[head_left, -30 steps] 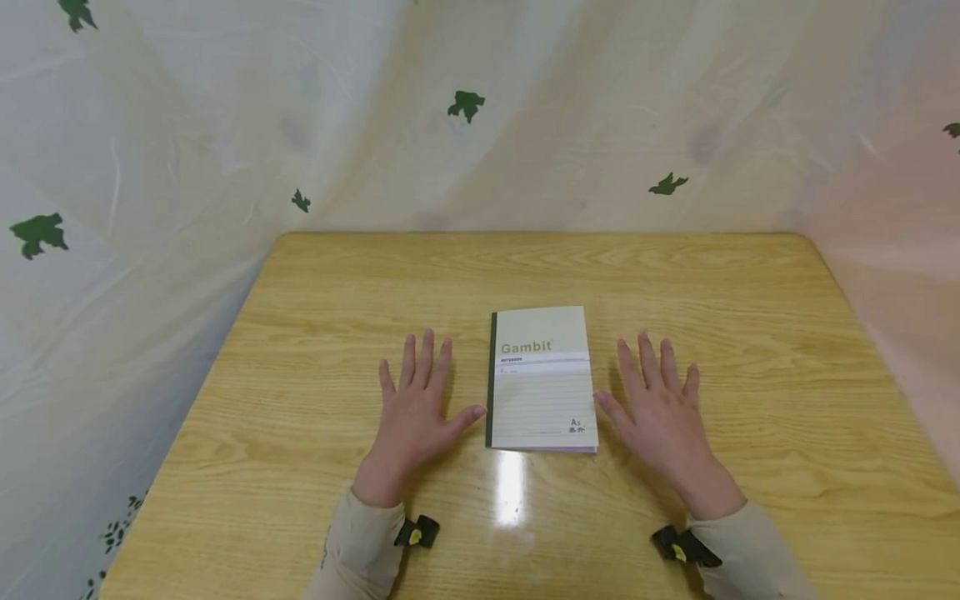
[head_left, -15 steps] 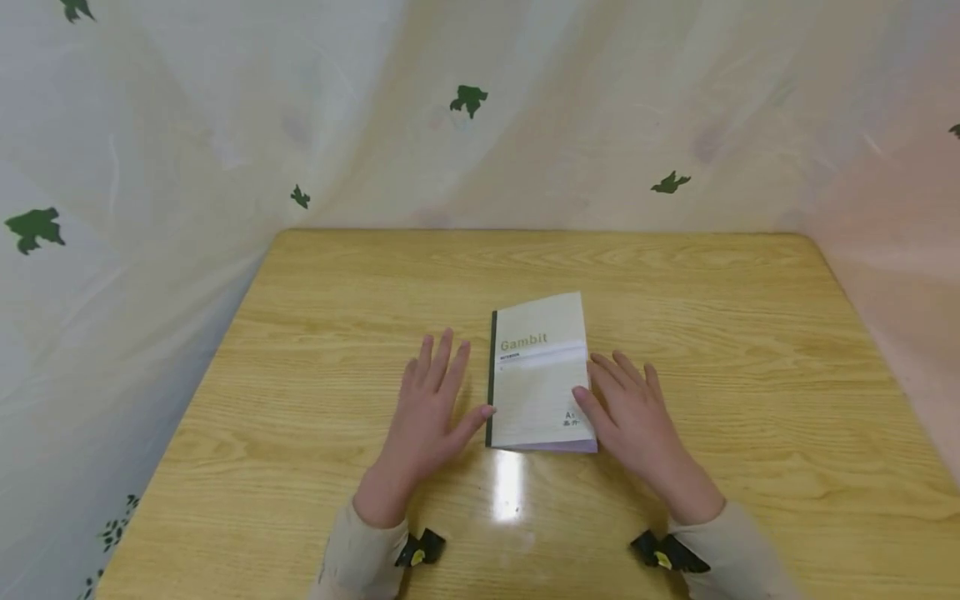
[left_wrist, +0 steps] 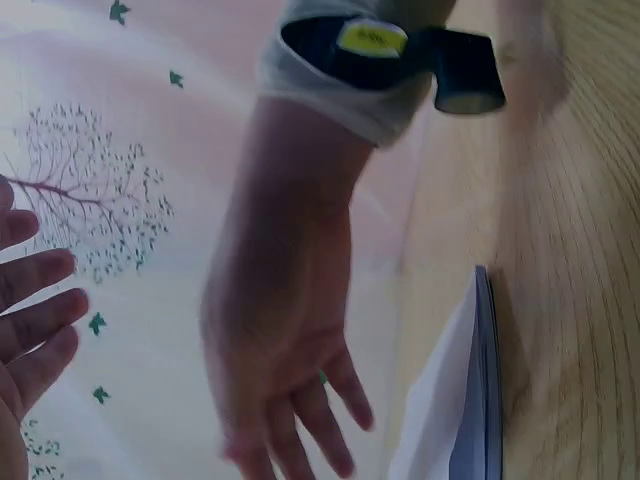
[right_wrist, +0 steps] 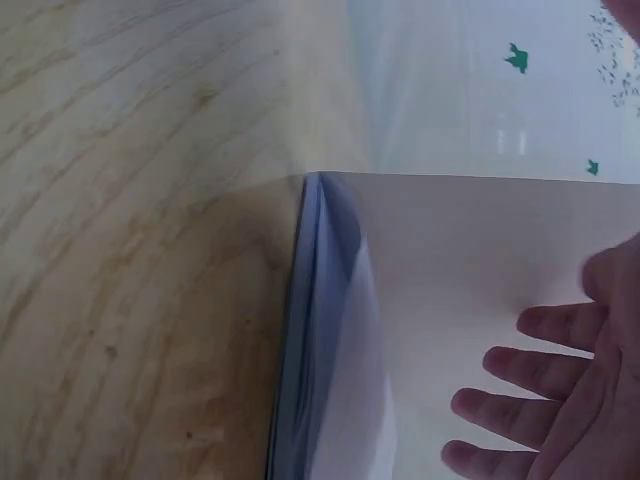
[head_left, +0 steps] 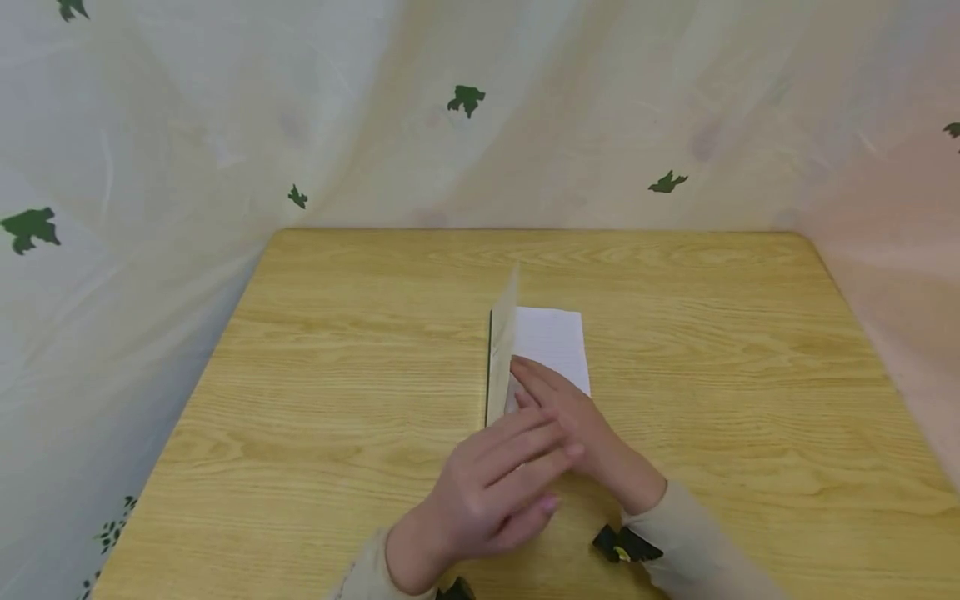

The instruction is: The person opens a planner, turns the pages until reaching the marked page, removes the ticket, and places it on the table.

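A notebook (head_left: 553, 342) lies on the wooden table, its pale front cover (head_left: 501, 358) standing nearly upright from the dark spine on the left. Lined white paper shows beneath. My right hand (head_left: 581, 421) reaches over the page with extended fingers, their tips at the cover's inner face. In the right wrist view those fingers (right_wrist: 540, 372) are spread and fairly straight before the raised cover (right_wrist: 450, 270). Nearer to me, my left hand (head_left: 495, 487) crosses the notebook's lower end, loosely bent fingers pointing right, partly hiding the right hand. It holds nothing visible.
The wooden table (head_left: 337, 350) extends around the notebook on all sides. Behind it hangs a pale curtain (head_left: 570, 117) with green bird shapes. Dark straps (head_left: 628, 544) with small boxes sit at both wrists.
My right hand has moved left over the notebook, and the cover has swung from flat to nearly upright. My left hand has come right and nearer to me, away from the spine.
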{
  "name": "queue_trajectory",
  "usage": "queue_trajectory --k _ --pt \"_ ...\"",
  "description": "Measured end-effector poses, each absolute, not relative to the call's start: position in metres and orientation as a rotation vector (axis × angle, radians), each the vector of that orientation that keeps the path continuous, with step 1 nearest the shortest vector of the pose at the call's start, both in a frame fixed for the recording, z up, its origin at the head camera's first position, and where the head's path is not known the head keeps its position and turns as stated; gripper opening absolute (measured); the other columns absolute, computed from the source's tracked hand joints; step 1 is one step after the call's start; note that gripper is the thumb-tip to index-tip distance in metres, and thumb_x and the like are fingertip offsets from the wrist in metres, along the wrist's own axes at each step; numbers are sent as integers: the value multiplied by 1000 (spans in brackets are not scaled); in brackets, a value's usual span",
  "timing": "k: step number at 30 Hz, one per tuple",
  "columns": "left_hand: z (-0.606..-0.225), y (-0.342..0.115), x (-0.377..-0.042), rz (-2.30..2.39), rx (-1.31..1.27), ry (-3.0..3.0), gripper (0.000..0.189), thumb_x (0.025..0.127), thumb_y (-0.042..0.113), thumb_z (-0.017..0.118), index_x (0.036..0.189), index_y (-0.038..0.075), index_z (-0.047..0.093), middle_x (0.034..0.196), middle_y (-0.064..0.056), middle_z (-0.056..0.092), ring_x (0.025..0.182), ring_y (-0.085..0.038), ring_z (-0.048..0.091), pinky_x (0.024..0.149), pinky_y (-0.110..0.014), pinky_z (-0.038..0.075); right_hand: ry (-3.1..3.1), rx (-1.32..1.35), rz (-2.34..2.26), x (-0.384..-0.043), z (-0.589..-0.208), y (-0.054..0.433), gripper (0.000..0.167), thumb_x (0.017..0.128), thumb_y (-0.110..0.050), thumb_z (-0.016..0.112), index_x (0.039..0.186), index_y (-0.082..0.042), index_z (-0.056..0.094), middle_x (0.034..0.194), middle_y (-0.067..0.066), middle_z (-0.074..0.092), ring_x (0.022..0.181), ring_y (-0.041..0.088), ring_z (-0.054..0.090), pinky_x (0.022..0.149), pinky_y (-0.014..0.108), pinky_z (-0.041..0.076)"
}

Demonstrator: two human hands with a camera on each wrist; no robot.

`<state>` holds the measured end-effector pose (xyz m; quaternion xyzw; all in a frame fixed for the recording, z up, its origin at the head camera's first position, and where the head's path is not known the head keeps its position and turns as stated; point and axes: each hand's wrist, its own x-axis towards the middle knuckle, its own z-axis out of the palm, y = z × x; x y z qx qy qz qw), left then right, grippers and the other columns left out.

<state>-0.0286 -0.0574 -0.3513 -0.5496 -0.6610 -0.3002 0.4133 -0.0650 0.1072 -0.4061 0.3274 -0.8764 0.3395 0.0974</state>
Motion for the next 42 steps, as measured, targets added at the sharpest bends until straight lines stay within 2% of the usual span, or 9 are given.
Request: queue_trajectory --k 4,6,11,16,22,27,32,36,42 --pt "-354 -57 -21 -689 -1438 -1808 33 98 17 47 114 -3 68 115 -18 68 112 -28 63 100 -37 46 -2658 1010 874 -65 -412 102 43 98 -15 55 136 3 52 140 22 50 126 41 48 101 55 39" --pt "-361 -58 -20 -649 -1426 -1948 34 99 20 46 117 -2 67 120 -17 65 117 -29 60 103 -38 43 -2712 1049 828 -64 -413 100 47 97 -19 57 139 1 50 143 22 47 128 44 46 101 58 38" --pt "-383 -66 -24 -504 -1279 -2322 42 102 29 43 128 2 61 133 -16 58 133 -34 45 110 -52 32 -2916 1149 686 -66 -414 98 57 96 -26 57 147 -4 42 151 20 37 136 45 35 105 64 30" --pt "-401 -80 -34 -516 -1089 -2517 46 98 32 52 135 4 57 144 -17 48 140 -38 34 110 -62 23 -3005 1094 585 -75 -430 104 54 98 -30 57 147 -9 45 153 13 37 140 40 31 108 63 26" --pt "-414 -99 -50 -507 -951 -2632 55 92 28 64 140 5 52 151 -20 38 140 -42 30 110 -64 21 -3024 935 418 -95 -437 112 56 93 -36 64 141 -11 52 147 20 44 134 42 40 102 61 36" --pt "-422 -112 -57 -439 -837 -2830 61 93 33 65 145 8 47 154 -22 30 143 -43 23 112 -60 20 -3076 747 324 -113 -434 118 65 86 -39 74 137 -4 53 138 26 49 122 45 48 90 60 46" --pt "-429 -120 -61 -422 -812 -2948 62 93 35 65 144 6 47 155 -23 29 143 -44 21 113 -58 21 -3161 476 399 -128 -433 122 82 78 -43 81 136 4 48 129 29 50 113 47 47 82 56 50" --pt "-434 -125 -64 -406 -806 -3030 63 94 36 63 147 6 44 156 -22 26 144 -42 19 113 -58 20 -3226 281 513 -136 -431 122 103 72 -45 85 143 10 35 130 35 45 117 49 41 85 56 49" --pt "-436 -130 -69 -423 -801 -3106 66 95 38 61 148 5 40 158 -17 24 145 -38 20 112 -58 22 -3226 112 699 -140 -429 121 125 64 -40 91 150 11 16 129 38 41 117 50 43 87 55 47"
